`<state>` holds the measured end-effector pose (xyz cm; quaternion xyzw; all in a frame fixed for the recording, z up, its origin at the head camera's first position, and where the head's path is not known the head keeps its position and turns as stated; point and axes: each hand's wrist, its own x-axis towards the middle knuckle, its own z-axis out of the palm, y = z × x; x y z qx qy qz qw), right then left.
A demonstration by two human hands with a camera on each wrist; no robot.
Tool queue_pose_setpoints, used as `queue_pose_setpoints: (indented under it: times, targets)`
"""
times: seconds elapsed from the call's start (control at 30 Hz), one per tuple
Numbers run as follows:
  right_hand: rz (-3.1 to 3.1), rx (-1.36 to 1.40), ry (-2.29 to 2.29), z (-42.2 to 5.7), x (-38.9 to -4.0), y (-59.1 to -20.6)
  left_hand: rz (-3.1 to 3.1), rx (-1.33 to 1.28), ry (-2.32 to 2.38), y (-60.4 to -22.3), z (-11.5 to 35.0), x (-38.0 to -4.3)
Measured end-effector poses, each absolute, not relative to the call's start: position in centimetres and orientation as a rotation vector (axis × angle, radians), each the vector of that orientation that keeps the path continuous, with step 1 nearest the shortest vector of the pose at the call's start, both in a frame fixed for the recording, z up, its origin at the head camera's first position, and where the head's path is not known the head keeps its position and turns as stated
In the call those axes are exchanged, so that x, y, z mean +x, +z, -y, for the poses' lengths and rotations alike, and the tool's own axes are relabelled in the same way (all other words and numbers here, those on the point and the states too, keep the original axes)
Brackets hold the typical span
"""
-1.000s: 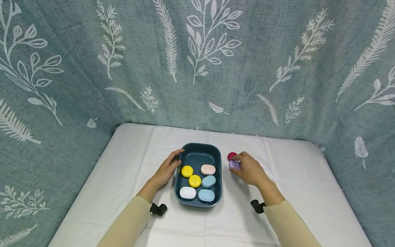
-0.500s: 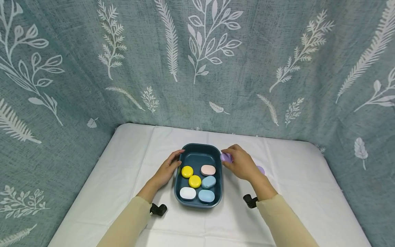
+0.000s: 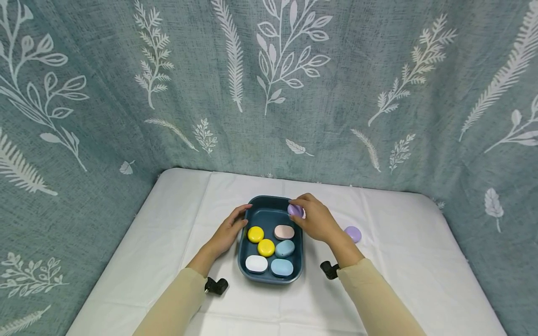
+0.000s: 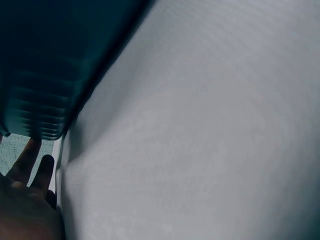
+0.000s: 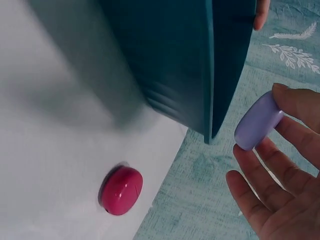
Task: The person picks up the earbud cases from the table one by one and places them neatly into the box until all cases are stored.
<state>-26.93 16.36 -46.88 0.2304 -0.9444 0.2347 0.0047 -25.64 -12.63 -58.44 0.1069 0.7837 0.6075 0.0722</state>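
Note:
Over the far right corner of a dark teal tray [image 3: 269, 218], my right hand [image 3: 315, 219] pinches a purple rounded, soap-like piece [image 5: 257, 122] between thumb and fingertips. In the right wrist view the piece is held apart from the tray wall. My left hand [image 3: 227, 231] rests against the tray's left side, fairly straight fingers touching its rim. Inside the tray lie two yellow round pieces [image 3: 265, 248], a pale pink oval [image 3: 284, 232], two light blue ovals [image 3: 282, 267] and a white oval [image 3: 256, 264].
Right of the tray, another purple round piece [image 3: 353, 234] lies on the white cloth [image 3: 395, 261]. A red rounded piece [image 5: 121, 190] sits on the cloth beside the tray, hidden by the right hand in the head view. Leaf-patterned green fabric [image 3: 269, 154] hangs behind the table.
My right hand has carried the purple piece leftward from the cloth to over the tray's far right corner. The second purple piece has come into fuller view. My left hand has stayed put.

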Motion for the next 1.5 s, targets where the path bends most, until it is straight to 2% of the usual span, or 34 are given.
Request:
queue_pose_setpoints:
  times: [0.5,1.5]
  targets:
    - [2.968,0.778,0.728,-15.2,-27.6,-49.2,-2.367,0.347,1.81,-58.6,12.5,-25.7]
    - [3.151,0.793,0.299,-13.1,-28.5,-52.0,-2.387,0.328,1.811,-58.5,12.6,-25.7]
